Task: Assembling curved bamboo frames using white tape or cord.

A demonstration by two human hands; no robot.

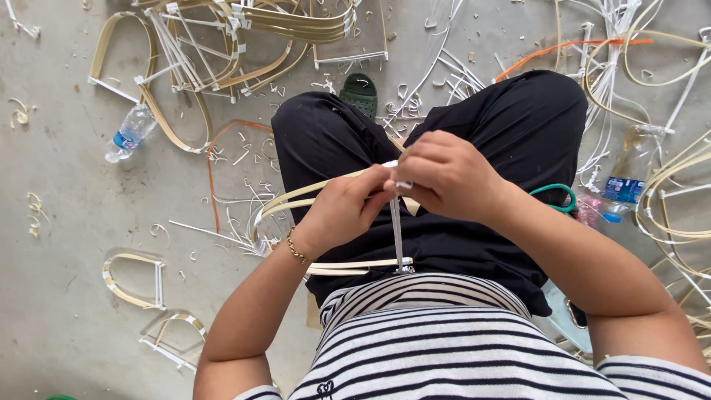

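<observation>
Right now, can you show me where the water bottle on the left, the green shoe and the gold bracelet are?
water bottle (pixel 130 132), head view, on its clear body.
green shoe (pixel 359 92), head view, on its top.
gold bracelet (pixel 297 250), head view, on the chain at the left wrist.

Both forearms are angling inward over the lap; the left hand (pixel 346 210) and right hand (pixel 443 175) are meeting knuckle to knuckle, fingers (pixel 404 184) curling closed in a pinch.
</observation>
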